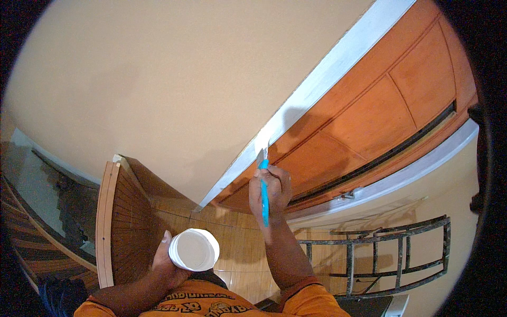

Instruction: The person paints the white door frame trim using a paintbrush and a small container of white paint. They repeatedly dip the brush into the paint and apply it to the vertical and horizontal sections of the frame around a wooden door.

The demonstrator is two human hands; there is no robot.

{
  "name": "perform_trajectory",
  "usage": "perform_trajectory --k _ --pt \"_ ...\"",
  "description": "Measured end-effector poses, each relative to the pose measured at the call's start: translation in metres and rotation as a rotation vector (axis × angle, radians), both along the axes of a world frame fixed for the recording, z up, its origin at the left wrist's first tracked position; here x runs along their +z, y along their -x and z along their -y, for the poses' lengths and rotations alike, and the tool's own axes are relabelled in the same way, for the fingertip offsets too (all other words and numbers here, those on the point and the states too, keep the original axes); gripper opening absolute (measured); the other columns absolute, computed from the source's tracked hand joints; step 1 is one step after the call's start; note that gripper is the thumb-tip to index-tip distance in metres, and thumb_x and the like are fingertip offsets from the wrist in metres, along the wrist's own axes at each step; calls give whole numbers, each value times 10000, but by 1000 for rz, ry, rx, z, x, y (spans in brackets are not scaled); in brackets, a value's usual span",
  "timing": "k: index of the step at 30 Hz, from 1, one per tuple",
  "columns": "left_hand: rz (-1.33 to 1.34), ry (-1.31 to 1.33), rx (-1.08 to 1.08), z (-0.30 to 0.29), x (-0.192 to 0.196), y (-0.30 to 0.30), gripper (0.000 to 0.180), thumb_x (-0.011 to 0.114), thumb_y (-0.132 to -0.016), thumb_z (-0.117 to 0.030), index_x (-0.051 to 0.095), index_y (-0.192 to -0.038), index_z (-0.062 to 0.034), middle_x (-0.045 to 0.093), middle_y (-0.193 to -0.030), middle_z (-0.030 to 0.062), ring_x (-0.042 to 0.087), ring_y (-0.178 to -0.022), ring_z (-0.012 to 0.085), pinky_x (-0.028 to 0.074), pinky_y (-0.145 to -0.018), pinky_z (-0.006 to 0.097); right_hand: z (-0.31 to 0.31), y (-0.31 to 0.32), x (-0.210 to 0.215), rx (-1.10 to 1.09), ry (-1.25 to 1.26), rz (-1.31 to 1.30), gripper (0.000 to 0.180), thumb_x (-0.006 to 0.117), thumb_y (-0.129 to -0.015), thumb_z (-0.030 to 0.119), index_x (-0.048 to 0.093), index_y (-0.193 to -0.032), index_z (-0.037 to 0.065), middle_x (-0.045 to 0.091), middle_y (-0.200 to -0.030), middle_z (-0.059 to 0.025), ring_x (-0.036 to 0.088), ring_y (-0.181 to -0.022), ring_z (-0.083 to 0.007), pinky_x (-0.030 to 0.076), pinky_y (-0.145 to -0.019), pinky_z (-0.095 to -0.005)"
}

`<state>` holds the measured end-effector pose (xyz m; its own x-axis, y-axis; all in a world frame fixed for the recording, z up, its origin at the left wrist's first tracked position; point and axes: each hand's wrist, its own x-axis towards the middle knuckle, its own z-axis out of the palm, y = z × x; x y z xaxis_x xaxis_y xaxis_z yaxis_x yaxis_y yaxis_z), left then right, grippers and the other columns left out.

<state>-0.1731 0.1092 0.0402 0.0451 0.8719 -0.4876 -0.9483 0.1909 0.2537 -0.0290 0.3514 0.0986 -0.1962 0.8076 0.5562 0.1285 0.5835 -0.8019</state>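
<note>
A paintbrush (265, 193) with a blue handle is gripped in my right hand (272, 190), its bristles against the white door frame (317, 79). The frame strip runs slanting between the beige wall (174, 68) and an orange-brown panelled door (359, 121). Low in front of me, my left hand (168, 267) is wrapped round a white plastic tub (214, 248). Pale paint, off-white to beige, shows inside the tub. The brush tip blends into the white of the frame, so its exact edge is hard to make out.
A dark metal ladder (349, 264) stands at the lower right by the wall. To the left is a slatted wooden panel (127, 222) with a pale edge. Shiny tan floor (237, 238) lies below. A door handle (348, 194) sits at the door's right side.
</note>
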Motion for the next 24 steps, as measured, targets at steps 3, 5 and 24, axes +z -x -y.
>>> perform_trajectory --k 3,5,24 --pt "-25 16 -16 -2 3 0 761 227 -985 -633 441 -1364 -7 523 -1342 207 524 -1242 364 405 -1075 531 -2 4 -3 -198 -782 365 198 674 -826 36 556 -983 55 597 -913 -124 607 -768 -261 508 -650 -354" --pt "-87 61 -21 -2 5 -1 772 226 -981 -640 440 -1363 -5 522 -1344 208 525 -1242 361 404 -1078 525 1 1 -5 -223 -757 449 192 684 -810 27 567 -959 60 603 -897 -130 610 -770 -280 514 -653 -375" --pt "-92 133 -23 7 12 -7 782 217 -985 -636 437 -1370 7 533 -1335 213 545 -1221 356 435 -1046 514 -1 13 20 -251 -738 221 239 665 -843 -24 544 -1032 56 580 -956 -157 586 -830 -293 506 -689 -405"
